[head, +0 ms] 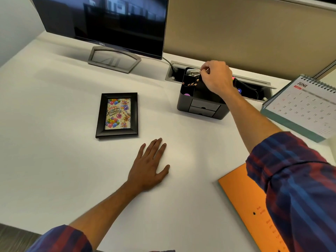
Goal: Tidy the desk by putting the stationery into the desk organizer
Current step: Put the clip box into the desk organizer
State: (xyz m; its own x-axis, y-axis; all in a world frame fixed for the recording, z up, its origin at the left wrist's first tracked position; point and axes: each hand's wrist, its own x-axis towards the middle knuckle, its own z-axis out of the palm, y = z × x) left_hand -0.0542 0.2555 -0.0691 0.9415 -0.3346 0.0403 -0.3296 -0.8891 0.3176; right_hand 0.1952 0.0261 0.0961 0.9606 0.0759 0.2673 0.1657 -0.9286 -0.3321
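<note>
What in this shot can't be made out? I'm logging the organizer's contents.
Head view only:
- Desk organizer: right compartments hidden by the right hand.
- Pencils: only tips show; count unclear, grip hidden by fingers.
- Drawers: closed, contents unseen.
- Orange folder: cut by the edge, covered by the sleeve.
- Calendar: header blurred.

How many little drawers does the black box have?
2: both on the front of the desk organizer, the upper drawer directly above the lower drawer. None seems hidden.

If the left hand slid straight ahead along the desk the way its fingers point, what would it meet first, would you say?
Probably the desk organizer: the left hand lies flat with fingers aimed up and slightly right, passing right of the picture frame, though depth is uncertain.
</note>
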